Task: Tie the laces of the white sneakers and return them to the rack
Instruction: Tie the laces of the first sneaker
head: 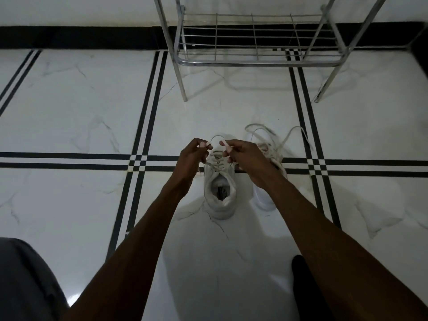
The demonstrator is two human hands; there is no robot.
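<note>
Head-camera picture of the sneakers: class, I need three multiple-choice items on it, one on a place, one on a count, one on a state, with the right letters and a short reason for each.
1. Where do the two white sneakers stand?
A. on the rack's shelf
B. on the tiled floor in front of the rack
C. on a chair

2. How many hands hold lace at the left sneaker?
A. none
B. one
C. two

3. What state are the right sneaker's laces in?
A. loose and spread out
B. tied in a bow
C. removed

Answers:
1 B: the left sneaker and right sneaker sit on the floor, short of the metal rack.
2 C: the left hand and right hand each pinch lace.
3 A: its laces trail loose over the shoe.
</note>
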